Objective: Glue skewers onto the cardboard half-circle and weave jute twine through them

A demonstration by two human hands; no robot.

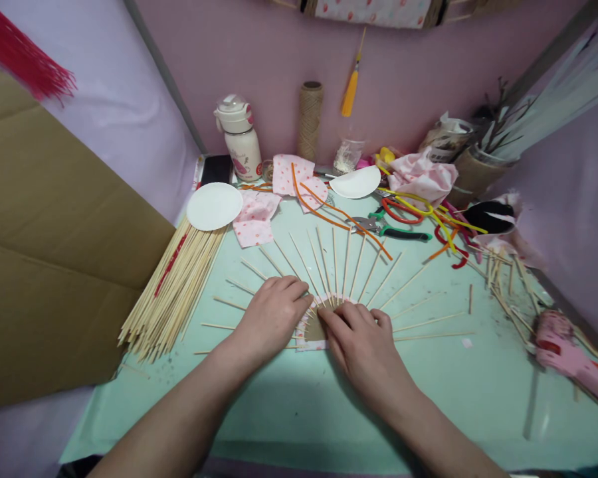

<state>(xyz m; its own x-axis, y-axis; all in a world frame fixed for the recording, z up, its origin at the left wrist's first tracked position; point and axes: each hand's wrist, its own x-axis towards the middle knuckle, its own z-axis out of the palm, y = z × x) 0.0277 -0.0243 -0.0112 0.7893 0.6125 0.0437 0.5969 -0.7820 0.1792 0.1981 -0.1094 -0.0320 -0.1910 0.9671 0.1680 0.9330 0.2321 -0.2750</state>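
Left hand point(278, 309) and right hand point(363, 333), fingers bent, at cardboard base point(315, 328), grip unclear; uneven pressure could skew fanned sticks point(346, 264).

head view | above near side of table point(259, 425) | facing forward, down | table close, wall point(259, 56) farther

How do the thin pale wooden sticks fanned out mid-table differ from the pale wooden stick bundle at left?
The fanned sticks spread apart like rays; the bundled sticks lie packed together. The left hand and right hand are at the fanned sticks, not the bundled sticks. A round white disc overlaps the bundled sticks' far end, not the fanned sticks. Both sets are thin, pale and straight.
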